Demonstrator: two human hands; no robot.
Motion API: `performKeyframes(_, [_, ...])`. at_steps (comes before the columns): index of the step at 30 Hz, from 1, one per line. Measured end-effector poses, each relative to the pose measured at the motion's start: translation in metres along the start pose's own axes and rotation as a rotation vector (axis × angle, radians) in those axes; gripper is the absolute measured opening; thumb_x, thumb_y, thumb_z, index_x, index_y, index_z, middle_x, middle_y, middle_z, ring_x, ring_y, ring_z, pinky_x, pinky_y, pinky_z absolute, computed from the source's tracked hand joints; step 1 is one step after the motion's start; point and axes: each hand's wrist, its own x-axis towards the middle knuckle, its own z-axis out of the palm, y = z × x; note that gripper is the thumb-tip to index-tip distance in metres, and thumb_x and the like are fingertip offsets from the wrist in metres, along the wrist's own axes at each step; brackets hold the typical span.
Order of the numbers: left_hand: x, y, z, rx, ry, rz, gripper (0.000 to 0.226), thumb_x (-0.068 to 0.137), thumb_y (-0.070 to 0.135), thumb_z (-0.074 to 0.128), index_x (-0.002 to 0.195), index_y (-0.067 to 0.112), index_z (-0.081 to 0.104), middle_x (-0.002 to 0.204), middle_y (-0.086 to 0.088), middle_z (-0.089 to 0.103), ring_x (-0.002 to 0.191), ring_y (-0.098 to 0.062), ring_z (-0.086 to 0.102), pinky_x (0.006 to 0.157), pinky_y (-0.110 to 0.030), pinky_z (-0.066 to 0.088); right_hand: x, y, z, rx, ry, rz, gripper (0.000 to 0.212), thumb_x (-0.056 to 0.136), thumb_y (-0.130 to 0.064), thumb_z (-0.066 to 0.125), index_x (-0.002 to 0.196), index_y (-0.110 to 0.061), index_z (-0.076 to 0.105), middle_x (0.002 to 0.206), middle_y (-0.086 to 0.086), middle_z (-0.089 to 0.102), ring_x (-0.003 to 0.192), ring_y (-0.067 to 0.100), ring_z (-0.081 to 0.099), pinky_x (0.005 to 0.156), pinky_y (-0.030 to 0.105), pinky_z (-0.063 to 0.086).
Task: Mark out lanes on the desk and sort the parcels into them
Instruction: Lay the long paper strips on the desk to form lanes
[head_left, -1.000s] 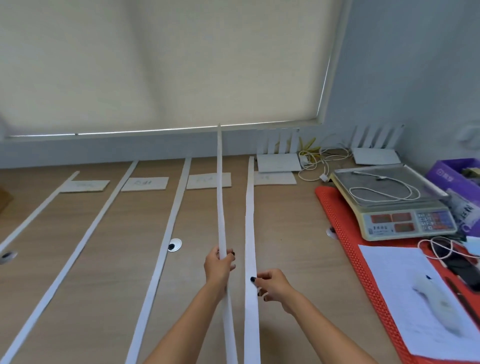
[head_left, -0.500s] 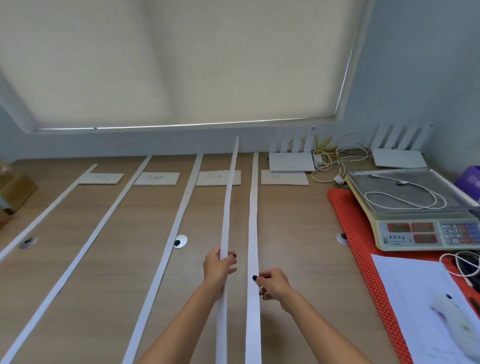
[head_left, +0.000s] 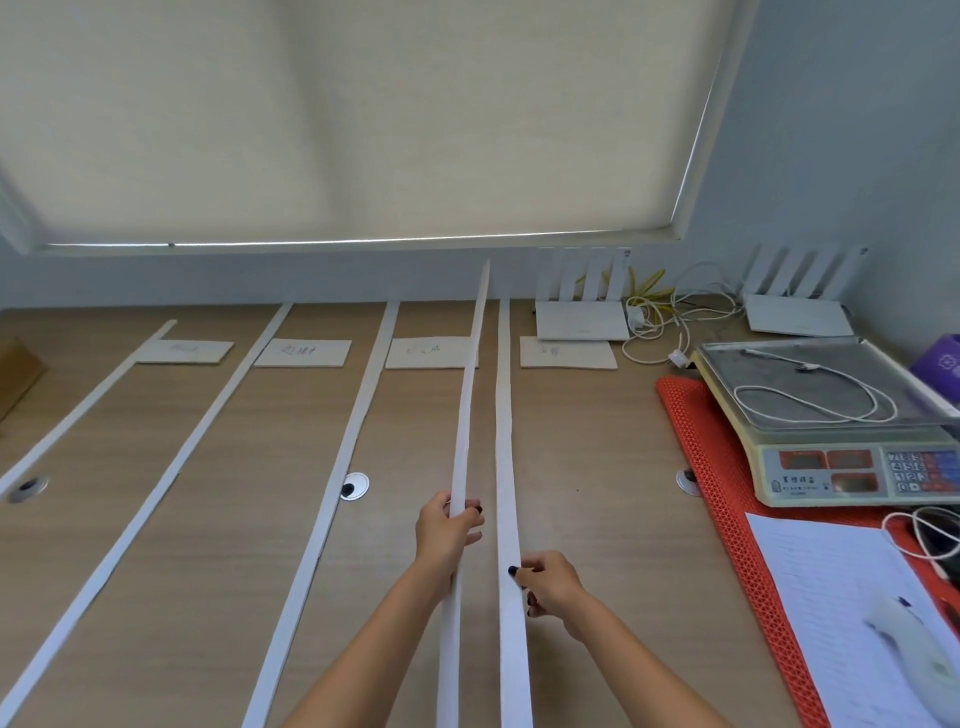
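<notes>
Long white strips lie front to back on the wooden desk (head_left: 182, 597) as lane lines. My left hand (head_left: 447, 538) grips a loose white strip (head_left: 467, 395) and holds it raised, its far tip up against the wall. My right hand (head_left: 548, 582) presses its fingertips on the neighbouring flat strip (head_left: 504, 415). Three more strips lie to the left, the nearest one (head_left: 358, 426) beside a grommet. Several paper labels, such as one (head_left: 431, 353) at the far end, mark the lanes. No parcels show.
An electronic scale (head_left: 831, 431) with a white cable stands on a red mat (head_left: 722, 509) at the right. A sheet of paper (head_left: 831, 613) and a white handheld device (head_left: 919, 654) lie near the front right. Two white routers (head_left: 579, 317) and cables sit by the wall. Desk grommets (head_left: 355, 486) dot the surface.
The raised strip's far end has swung right and lower, closer to the flat strip. The view has shifted left. Both hands keep their hold.
</notes>
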Motion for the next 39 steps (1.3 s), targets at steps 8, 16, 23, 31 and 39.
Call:
performKeyframes(8, [0.003, -0.003, 0.003, 0.028, -0.036, 0.01, 0.019, 0.086, 0.001, 0.055, 0.087, 0.02, 0.056, 0.098, -0.006, 0.065, 0.088, -0.021, 0.067, 0.07, -0.027, 0.055, -0.001, 0.001, 0.003, -0.016, 0.041, 0.002, 0.024, 0.095, -0.011, 0.05, 0.108, 0.006, 0.062, 0.065, 0.006, 0.048, 0.047, 0.015, 0.044, 0.053, 0.024, 0.049])
performKeyframes(16, [0.004, -0.003, -0.003, 0.04, -0.023, 0.015, 0.021, 0.087, 0.002, 0.056, 0.084, 0.024, 0.055, 0.096, -0.006, 0.065, 0.089, -0.022, 0.066, 0.072, -0.028, 0.055, -0.001, -0.002, 0.003, -0.108, 0.065, 0.0, 0.026, 0.095, -0.009, 0.046, 0.109, 0.002, 0.064, 0.086, 0.012, 0.057, 0.059, 0.019, 0.045, 0.051, 0.024, 0.043])
performKeyframes(23, [-0.006, -0.002, -0.001, -0.002, -0.071, 0.025, 0.019, 0.084, 0.0, 0.054, 0.088, 0.018, 0.058, 0.097, -0.007, 0.066, 0.088, -0.022, 0.067, 0.071, -0.028, 0.055, -0.002, 0.006, 0.006, -0.125, 0.107, 0.01, 0.035, 0.094, -0.003, 0.039, 0.124, -0.005, 0.057, 0.094, 0.007, 0.058, 0.054, 0.015, 0.046, 0.049, 0.021, 0.042])
performKeyframes(31, [-0.009, -0.009, -0.005, 0.02, -0.078, 0.018, 0.017, 0.084, 0.002, 0.056, 0.099, 0.009, 0.061, 0.1, -0.009, 0.068, 0.092, -0.026, 0.067, 0.078, -0.034, 0.057, -0.014, 0.007, 0.007, -0.077, 0.219, -0.034, 0.029, 0.09, -0.008, 0.044, 0.114, -0.01, 0.061, 0.097, 0.005, 0.059, 0.059, 0.015, 0.056, 0.05, 0.021, 0.045])
performKeyframes(39, [-0.027, -0.012, 0.014, -0.003, -0.03, 0.03, 0.022, 0.084, -0.001, 0.053, 0.079, 0.021, 0.056, 0.097, -0.009, 0.065, 0.093, -0.029, 0.064, 0.075, -0.031, 0.054, -0.052, 0.018, 0.019, -0.3, -0.109, -0.202, 0.034, 0.091, -0.014, 0.042, 0.118, -0.016, 0.062, 0.11, 0.004, 0.064, 0.087, 0.019, 0.061, 0.074, 0.025, 0.05])
